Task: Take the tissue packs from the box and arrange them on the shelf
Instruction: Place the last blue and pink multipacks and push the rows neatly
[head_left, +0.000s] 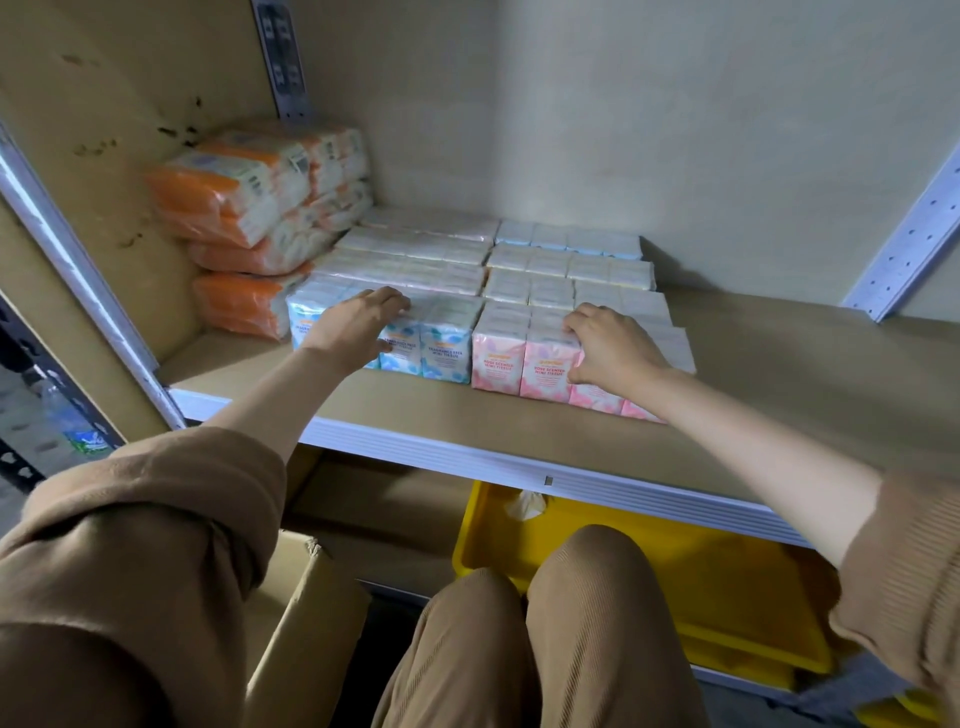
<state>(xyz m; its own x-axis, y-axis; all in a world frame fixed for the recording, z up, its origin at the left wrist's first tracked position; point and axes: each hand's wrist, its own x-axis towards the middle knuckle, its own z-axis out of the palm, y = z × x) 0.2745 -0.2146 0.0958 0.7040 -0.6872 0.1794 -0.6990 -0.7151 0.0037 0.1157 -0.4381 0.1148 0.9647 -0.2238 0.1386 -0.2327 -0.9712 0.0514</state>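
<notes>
Mid-frame on the shelf (727, 364), the left hand (353, 325) lies spread over the blue pack row (441, 343); the right hand (613, 348), fingers curled, grips the pink pack row (524, 364), whose long axis runs left-right.

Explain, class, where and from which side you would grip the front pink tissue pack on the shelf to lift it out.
Grip the pink tissue pack across its printed front face and top edge, coming from the shelf's open front. Blue packs flank its left and more packs sit behind.

Blue-blotched tissue packs (436, 340) sit beside pink-blotched packs (524, 358), orange-and-white packs (234, 202), a yellow bin (675, 571), tan sleeves (156, 519).
</notes>
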